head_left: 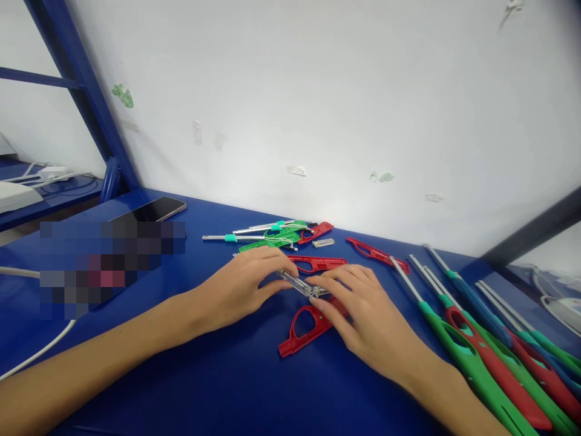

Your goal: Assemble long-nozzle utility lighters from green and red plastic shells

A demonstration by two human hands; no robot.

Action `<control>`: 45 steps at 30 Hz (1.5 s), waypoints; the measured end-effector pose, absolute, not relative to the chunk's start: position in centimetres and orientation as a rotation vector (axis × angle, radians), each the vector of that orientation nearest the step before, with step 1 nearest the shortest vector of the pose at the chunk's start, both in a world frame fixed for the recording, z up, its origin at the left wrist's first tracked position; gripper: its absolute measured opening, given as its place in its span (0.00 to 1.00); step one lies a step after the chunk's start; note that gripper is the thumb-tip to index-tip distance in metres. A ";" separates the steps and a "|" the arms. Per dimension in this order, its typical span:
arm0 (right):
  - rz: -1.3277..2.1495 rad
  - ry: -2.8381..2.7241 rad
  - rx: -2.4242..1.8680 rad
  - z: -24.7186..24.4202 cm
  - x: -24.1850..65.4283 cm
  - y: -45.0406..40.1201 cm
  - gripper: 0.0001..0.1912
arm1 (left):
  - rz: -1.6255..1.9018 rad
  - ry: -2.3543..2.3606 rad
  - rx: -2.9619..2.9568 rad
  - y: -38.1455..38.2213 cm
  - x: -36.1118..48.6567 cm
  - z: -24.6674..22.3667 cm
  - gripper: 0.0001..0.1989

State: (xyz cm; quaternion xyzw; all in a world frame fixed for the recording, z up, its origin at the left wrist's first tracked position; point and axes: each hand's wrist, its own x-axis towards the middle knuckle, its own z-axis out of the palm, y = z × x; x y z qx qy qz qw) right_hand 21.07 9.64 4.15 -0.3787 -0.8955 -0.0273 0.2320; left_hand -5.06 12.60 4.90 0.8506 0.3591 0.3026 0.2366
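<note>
Between my two hands is a small clear plastic piece (297, 283). My left hand (249, 281) pinches its left end between thumb and fingers. At its right end, my right hand (358, 303) has thumb and fingertips closed on a small clear and metallic part (319, 291). Below them a red handle shell (302, 330) lies on the blue table (218, 387), partly covered by my right hand. Another red shell (318, 264) lies just behind the fingers.
Green shells (272, 238) with metal rods lie at the back, near a small clear piece (323, 243) and a red shell (374, 251). Several assembled lighters (481, 357) line the right side. A phone (158, 210) lies back left; a white wall (290, 109) rises behind.
</note>
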 end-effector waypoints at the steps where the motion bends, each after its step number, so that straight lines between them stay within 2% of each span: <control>1: -0.071 -2.457 -1.023 4.2 20.9 9.5 0.12 | 0.867 0.949 2.316 12.5 -5.0 4.9 0.09; 5: -0.076 -2.426 -0.965 4.1 20.6 9.3 0.07 | 1.005 0.859 2.217 12.0 -4.6 5.0 0.09; 10: -0.070 -2.410 -0.956 3.9 20.3 9.2 0.06 | 1.131 0.770 1.828 11.4 -4.1 5.2 0.22; 12: -0.067 -2.414 -0.961 3.8 20.1 9.0 0.05 | 1.128 0.724 1.663 11.3 -3.9 5.3 0.24; 19: -0.005 -2.433 -0.942 3.7 19.5 8.5 0.05 | 1.027 0.772 1.594 11.5 -3.7 5.3 0.15; 25: 0.021 -2.389 -0.998 4.3 19.7 8.2 0.04 | 0.998 0.798 1.551 11.9 -4.0 5.0 0.15; 32: -0.183 -2.246 -1.032 5.2 22.5 10.0 0.05 | 0.838 0.861 1.562 12.2 -4.1 4.7 0.13; 41: -0.126 -2.378 -1.050 3.9 25.5 11.8 0.09 | 0.806 1.058 1.623 13.1 -4.7 4.4 0.15; 45: -0.140 -2.416 -1.086 4.4 25.7 12.0 0.10 | 0.770 1.168 1.696 12.9 -4.6 4.6 0.12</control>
